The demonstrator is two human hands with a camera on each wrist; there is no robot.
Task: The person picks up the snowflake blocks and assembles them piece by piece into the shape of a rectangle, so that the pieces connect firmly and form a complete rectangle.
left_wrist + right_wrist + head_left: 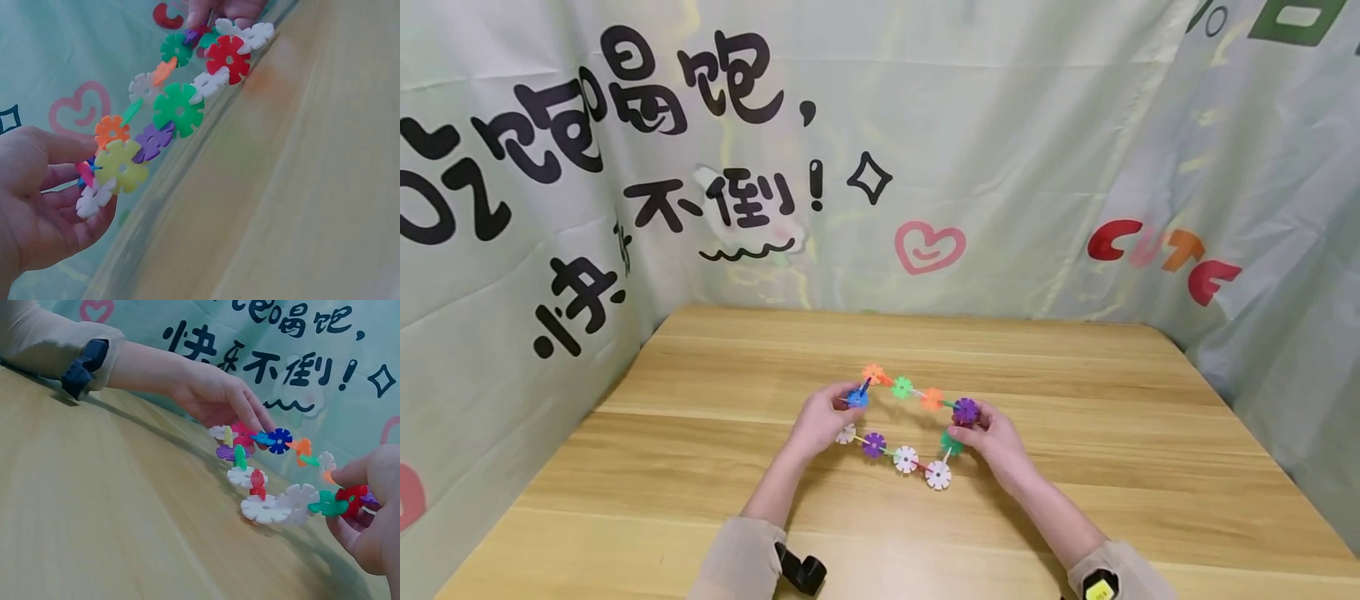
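A closed ring of interlocking plastic snowflake discs (874,445) spans the space between both hands. Its discs are white, purple, green, orange, blue, red and yellow, slotted edge to edge. My left hand (820,421) pinches the ring's left end, by a blue disc (857,398). At the opposite end, the thumb and fingers of my right hand (996,442) grip it near a purple disc (966,410) and a green one. In the right wrist view a white disc (265,509) hangs low over the table; whether it touches I cannot tell.
The wooden table (700,500) lies under the hands. A pale printed curtain (1015,150) closes off the back and both sides. A black band (84,369) with a device sits on the left wrist, and another device (1100,585) on the right.
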